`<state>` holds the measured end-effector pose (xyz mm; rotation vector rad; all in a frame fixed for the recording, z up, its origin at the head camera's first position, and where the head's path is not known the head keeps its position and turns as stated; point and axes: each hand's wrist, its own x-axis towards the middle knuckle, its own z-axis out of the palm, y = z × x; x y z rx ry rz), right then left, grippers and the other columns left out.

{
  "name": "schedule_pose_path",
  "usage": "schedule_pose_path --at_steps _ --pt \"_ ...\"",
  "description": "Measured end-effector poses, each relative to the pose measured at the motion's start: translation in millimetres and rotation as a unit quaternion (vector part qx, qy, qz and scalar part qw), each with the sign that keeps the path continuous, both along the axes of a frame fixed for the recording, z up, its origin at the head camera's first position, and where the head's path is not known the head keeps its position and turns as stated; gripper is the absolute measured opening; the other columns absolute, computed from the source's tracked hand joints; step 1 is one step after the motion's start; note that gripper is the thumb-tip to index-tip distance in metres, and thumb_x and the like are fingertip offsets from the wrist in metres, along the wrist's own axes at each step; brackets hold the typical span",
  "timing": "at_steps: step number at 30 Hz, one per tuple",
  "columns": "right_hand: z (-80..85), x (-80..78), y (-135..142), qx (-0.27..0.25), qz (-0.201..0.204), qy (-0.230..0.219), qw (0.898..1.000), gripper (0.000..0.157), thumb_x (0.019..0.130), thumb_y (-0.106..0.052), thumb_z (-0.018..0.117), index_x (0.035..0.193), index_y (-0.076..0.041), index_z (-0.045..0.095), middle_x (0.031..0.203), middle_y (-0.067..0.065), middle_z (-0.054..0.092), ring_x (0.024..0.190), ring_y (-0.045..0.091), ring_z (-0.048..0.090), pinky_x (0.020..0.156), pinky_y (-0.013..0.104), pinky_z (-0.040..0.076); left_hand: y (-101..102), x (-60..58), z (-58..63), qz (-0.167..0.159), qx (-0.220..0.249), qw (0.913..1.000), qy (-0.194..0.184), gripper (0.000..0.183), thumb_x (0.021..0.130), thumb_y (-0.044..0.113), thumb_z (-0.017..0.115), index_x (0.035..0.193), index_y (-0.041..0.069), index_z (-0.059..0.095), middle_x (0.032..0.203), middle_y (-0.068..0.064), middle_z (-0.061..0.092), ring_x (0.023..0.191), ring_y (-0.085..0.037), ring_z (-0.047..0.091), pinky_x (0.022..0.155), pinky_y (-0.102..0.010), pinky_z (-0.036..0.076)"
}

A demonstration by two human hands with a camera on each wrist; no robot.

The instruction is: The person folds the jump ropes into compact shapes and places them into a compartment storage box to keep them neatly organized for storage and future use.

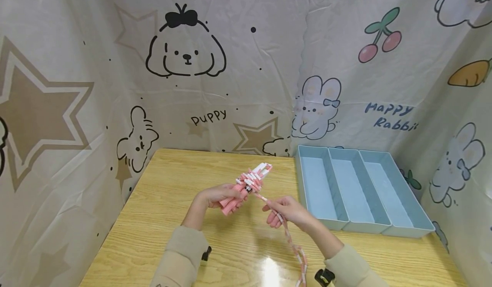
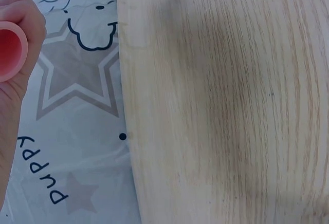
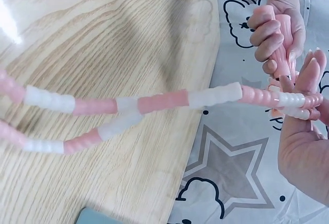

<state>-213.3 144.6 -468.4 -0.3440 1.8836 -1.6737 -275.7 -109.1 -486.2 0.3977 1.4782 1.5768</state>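
A pink-and-white beaded jump rope (image 1: 251, 181) is bunched and wound round itself above the wood-grain table. My left hand (image 1: 224, 195) grips its two pink handles (image 1: 230, 204) together, fingers curled round them. The open round end of one handle (image 2: 23, 49) shows at the left edge of the left wrist view. To the right, my right hand (image 1: 288, 212) holds the loose part of the rope, a short stretch running from the bundle to its fingers. From that hand a doubled length of rope (image 3: 164, 100) hangs toward the table's near side. Some fingertips are hidden.
A light blue tray (image 1: 346, 226) with three long compartments stands at the right back of the table (image 1: 173, 171). Printed cloth (image 1: 246, 86) hangs behind the table and at both sides. Black straps (image 1: 324, 277) sit at the sleeves.
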Motion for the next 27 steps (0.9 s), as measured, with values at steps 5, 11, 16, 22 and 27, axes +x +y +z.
schedule_pose_path --at_steps 5,11,16,22,27 --pt "-0.5 -0.6 1.7 0.006 -0.003 0.0 1.0 0.044 0.096 -0.027 0.046 0.105 0.014 0.057 0.067 0.004 0.065 0.056 0.007 0.062 0.054 0.022 0.052 -1.5 -0.9 0.5 -0.001 0.008 0.9999 0.006 0.022 0.092 0.014 0.046 0.102 -0.005 0.05 0.074 -0.005 0.055 0.058 -0.01 0.052 0.05 -0.022 0.045" --pt "4.0 -1.7 3.8 0.041 0.001 0.027 0.999 0.043 0.095 -0.029 0.047 0.104 0.011 0.06 0.066 0.003 0.065 0.054 0.006 0.06 0.052 0.022 0.051 -2.9 -2.8 -2.7 0.022 0.001 0.9997 0.005 0.021 0.091 0.014 0.046 0.101 -0.004 0.049 0.075 -0.006 0.055 0.059 -0.01 0.052 0.052 -0.022 0.046" --pt "10.5 -2.7 5.9 0.053 0.015 0.054 0.997 0.041 0.095 -0.028 0.047 0.104 0.01 0.061 0.066 0.003 0.064 0.051 0.006 0.058 0.051 0.022 0.05 -5.3 -3.5 -3.6 0.015 -0.006 0.9998 0.008 0.015 0.091 0.014 0.046 0.098 0.001 0.052 0.073 -0.006 0.055 0.058 -0.011 0.053 0.05 -0.022 0.046" --pt "21.6 -3.9 5.5 0.073 0.017 0.085 0.994 0.038 0.095 -0.028 0.048 0.101 0.006 0.064 0.063 0.002 0.061 0.048 0.007 0.053 0.047 0.022 0.044 -4.3 -3.8 0.9 -0.012 -0.015 0.9996 0.019 0.015 0.092 0.015 0.045 0.097 0.003 0.053 0.073 -0.004 0.056 0.058 -0.009 0.053 0.05 -0.022 0.046" --pt "30.5 -6.5 3.3 0.098 0.017 0.129 0.987 0.031 0.094 -0.023 0.051 0.096 0.004 0.065 0.061 0.006 0.059 0.046 0.008 0.05 0.044 0.021 0.042 -2.7 -2.7 5.2 -0.024 -0.035 0.9987 0.028 0.013 0.092 0.014 0.045 0.091 0.004 0.053 0.069 -0.005 0.055 0.05 -0.009 0.053 0.046 -0.022 0.046"
